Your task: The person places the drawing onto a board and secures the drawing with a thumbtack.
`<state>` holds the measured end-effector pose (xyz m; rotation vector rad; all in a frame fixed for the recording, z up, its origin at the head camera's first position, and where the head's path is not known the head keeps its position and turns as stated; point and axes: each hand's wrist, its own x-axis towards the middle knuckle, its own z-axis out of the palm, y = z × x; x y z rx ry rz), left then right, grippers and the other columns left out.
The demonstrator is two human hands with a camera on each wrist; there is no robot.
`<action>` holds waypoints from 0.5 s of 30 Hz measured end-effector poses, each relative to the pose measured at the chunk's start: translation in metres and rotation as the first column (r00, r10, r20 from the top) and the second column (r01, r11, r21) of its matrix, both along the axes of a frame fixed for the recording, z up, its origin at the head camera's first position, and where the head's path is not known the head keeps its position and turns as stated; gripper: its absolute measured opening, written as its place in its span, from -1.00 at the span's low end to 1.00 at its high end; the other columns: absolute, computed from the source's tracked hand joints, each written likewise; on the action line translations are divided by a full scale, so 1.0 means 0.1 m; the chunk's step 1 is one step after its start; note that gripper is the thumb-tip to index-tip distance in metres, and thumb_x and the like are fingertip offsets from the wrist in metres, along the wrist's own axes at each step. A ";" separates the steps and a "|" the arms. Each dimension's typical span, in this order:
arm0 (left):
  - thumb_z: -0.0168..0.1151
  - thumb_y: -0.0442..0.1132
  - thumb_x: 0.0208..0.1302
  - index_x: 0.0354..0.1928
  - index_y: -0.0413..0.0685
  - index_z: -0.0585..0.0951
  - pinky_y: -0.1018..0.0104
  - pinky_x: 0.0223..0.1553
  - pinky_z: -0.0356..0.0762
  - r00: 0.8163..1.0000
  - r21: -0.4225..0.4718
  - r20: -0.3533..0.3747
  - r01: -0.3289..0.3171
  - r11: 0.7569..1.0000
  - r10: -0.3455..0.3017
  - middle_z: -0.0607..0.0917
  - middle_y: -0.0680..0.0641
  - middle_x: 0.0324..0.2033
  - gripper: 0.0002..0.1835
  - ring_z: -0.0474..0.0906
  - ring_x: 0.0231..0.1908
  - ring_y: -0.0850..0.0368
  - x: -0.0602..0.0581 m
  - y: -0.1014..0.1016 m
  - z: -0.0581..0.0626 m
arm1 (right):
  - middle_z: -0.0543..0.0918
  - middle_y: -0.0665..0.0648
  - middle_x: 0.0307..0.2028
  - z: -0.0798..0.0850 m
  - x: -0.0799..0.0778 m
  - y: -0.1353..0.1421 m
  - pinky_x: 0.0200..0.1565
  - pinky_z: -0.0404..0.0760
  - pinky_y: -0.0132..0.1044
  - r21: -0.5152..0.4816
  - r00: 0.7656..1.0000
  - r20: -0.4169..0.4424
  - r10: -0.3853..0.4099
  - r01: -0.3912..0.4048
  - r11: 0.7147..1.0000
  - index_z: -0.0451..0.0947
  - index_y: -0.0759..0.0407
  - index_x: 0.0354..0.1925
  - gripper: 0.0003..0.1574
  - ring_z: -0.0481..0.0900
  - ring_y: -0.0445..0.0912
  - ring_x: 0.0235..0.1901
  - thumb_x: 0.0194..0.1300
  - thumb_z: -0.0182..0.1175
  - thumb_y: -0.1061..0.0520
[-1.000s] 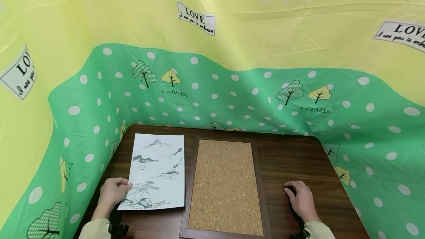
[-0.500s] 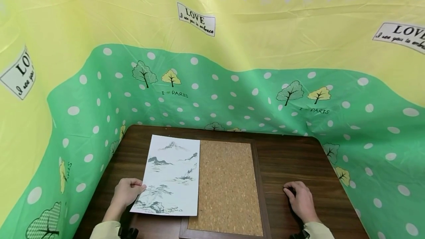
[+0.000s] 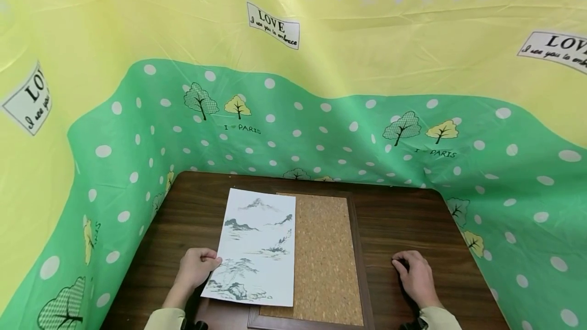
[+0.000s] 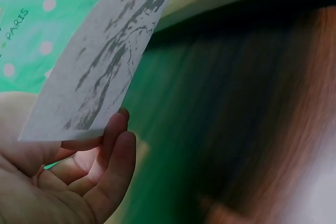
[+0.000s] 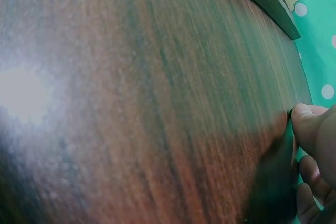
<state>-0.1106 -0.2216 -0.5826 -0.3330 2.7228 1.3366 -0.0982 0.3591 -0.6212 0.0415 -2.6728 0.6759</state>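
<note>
A white sheet of paper (image 3: 259, 243) printed with an ink landscape lies slanted over the left part of a framed cork board (image 3: 327, 258). My left hand (image 3: 197, 268) pinches the sheet's lower left edge between thumb and fingers. In the left wrist view the paper (image 4: 100, 66) rises out of this hand (image 4: 68, 171), tilted. Right of the board, my right hand (image 3: 416, 276) rests low at the table, thumb and index finger close together. A small black object (image 5: 290, 114) shows at the thumb tip of this hand (image 5: 317, 145); its kind is too small to tell.
The dark wooden table (image 3: 403, 218) carries the board near its middle. A yellow and green printed cloth (image 3: 321, 131) hangs around the back and both sides. Light glares off the table in the right wrist view.
My left hand has carried the sheet to the right, from beside the cork board to over its left part. The right hand has stayed in place.
</note>
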 end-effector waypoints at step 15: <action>0.53 -0.34 0.17 -0.42 -0.18 0.74 0.31 -0.40 0.48 0.997 0.078 -0.066 0.046 0.996 -0.040 0.68 0.06 -0.56 -0.89 0.53 -0.49 0.21 -0.02 0.40 -0.07 | 0.71 0.21 -0.20 -0.03 0.01 0.04 -0.13 0.53 0.01 0.027 0.999 -0.042 -0.004 0.005 1.000 0.73 0.11 -0.34 -0.79 0.67 0.15 -0.17 0.15 0.51 0.37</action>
